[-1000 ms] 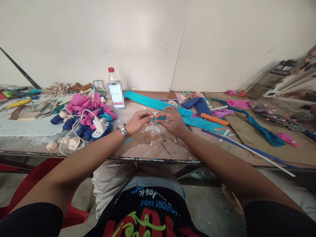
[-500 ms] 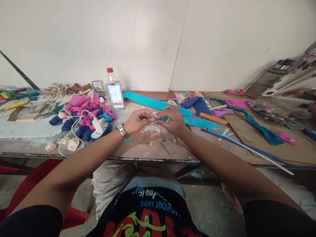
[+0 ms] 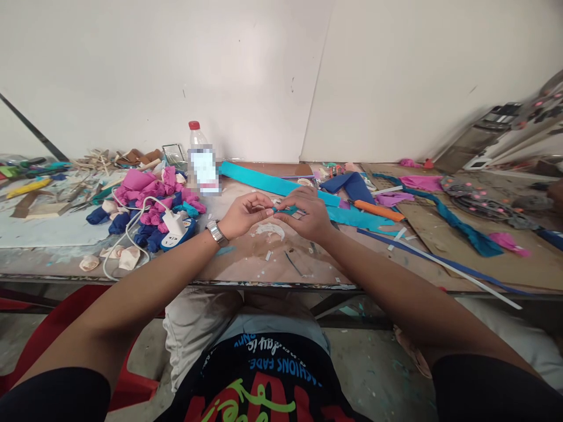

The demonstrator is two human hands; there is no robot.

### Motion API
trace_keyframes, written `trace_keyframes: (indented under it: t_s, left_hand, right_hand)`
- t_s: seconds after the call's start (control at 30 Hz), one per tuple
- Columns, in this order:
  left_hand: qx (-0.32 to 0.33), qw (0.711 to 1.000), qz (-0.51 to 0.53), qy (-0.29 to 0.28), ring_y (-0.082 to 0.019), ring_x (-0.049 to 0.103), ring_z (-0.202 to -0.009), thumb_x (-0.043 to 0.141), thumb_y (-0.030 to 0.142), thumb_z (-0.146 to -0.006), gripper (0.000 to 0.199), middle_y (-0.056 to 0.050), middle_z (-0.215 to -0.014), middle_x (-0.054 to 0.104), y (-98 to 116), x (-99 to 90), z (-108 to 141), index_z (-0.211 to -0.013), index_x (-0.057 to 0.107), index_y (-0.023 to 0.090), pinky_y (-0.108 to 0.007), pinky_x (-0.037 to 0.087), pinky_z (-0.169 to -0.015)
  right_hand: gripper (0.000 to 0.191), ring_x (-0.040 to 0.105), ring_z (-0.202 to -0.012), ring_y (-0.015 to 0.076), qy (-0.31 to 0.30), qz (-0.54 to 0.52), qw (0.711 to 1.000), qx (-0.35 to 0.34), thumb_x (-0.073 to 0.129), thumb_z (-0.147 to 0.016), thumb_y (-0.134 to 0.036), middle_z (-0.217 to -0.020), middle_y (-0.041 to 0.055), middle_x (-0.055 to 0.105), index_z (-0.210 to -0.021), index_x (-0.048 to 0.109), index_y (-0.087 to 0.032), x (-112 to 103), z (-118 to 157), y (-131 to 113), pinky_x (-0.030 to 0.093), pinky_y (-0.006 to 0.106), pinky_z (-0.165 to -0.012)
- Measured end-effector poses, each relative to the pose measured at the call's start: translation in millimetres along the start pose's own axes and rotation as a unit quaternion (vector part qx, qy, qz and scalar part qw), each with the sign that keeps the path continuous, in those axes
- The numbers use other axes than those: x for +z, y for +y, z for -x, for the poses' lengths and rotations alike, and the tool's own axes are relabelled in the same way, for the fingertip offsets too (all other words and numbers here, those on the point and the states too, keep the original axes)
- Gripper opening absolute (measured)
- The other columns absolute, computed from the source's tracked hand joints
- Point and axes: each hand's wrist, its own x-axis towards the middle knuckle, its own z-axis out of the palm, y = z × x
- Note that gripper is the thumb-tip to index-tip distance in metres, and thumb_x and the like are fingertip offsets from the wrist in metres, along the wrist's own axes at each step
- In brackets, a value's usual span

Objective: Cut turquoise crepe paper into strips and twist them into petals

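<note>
1. While I'm watching remotely, L hand (image 3: 244, 215) & R hand (image 3: 311, 215) are pinching a small teal piece (image 3: 285, 209) btwn narrowed fingers.
2. It's being held over the worktop (image 3: 246, 264), nr the bright-blue strip (image 3: 259, 178).

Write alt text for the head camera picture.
A person's bare left hand and right hand pinch a small teal, fabric-like piece above a cluttered brown worktable. Crumpled pink and navy bundles lie to the left; a flat turquoise strip lies beyond the hands.

A red-capped bottle (image 3: 197, 135) stands behind a lit phone (image 3: 204, 170), beyond a power strip (image 3: 172, 240).
</note>
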Motion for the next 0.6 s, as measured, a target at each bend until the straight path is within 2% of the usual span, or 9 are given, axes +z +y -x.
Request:
trace_keyframes:
  t_s: [0.27,0.47,0.6]
  left_hand:
    - [0.011,0.999,0.03,0.003,-0.014,0.07,-0.086,0.094,0.041,-0.068,0.038,-0.004,-0.092,0.075,-8,-3.1,-3,-0.087,0.073,0.016,-0.03,0.055,-0.082]
    - [0.018,1.0,0.009,0.008,-0.016,0.071,-0.082,0.094,0.041,-0.068,0.036,-0.005,-0.09,0.078,-11,-4.3,-2,-0.088,0.077,0.016,-0.031,0.057,-0.076]
    - [0.024,1.0,-0.004,0.013,-0.017,0.071,-0.084,0.095,0.038,-0.066,0.035,-0.005,-0.091,0.078,-11,-3.6,-1,-0.088,0.078,0.016,-0.032,0.058,-0.078]
  right_hand:
    - [0.015,0.068,-0.085,0.0221,0.024,0.008,0.999,-0.03,0.075,-0.092,-0.039,-0.083,0.0008,0.077,-0.086,0.072,-0.026,1,0,0,0.044,0.043,-0.09]
    - [0.013,0.068,-0.084,0.0222,0.029,0.013,0.999,-0.044,0.077,-0.091,-0.038,-0.084,0.0008,0.076,-0.089,0.071,-0.026,3,2,5,0.044,0.043,-0.088]
    - [0.013,0.067,-0.085,0.022,0.025,0.015,0.999,-0.04,0.075,-0.093,-0.039,-0.086,0.0007,0.077,-0.089,0.071,-0.026,3,3,5,0.044,0.043,-0.088]
